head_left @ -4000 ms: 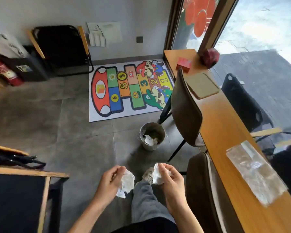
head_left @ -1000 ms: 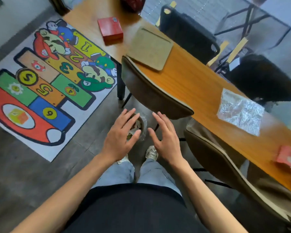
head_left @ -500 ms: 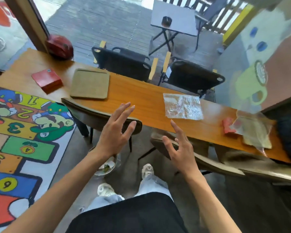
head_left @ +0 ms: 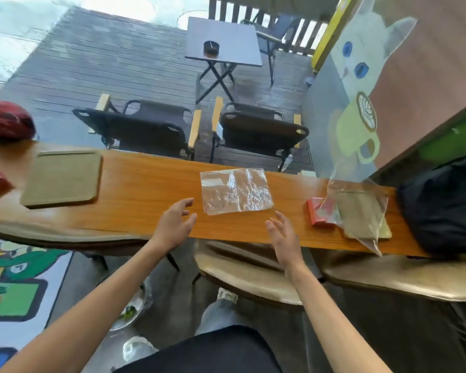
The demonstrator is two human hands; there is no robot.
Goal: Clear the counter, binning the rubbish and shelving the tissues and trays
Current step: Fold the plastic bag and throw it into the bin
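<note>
On the wooden counter (head_left: 145,189) lies a tan tray (head_left: 61,179). The left hand (head_left: 174,226) and right hand (head_left: 284,234) hover spread and empty — flanking a clear plastic bag (head_left: 236,193). Further right, a red packet (head_left: 320,211) — possibly tissues — sits under another bag (head_left: 361,214).

counter (head_left: 151,200): orange-brown wood grain
tray (head_left: 61,179): olive tan
bag (head_left: 236,191): clear
box (head_left: 316,212): red
backpack (head_left: 441,203): black
</note>
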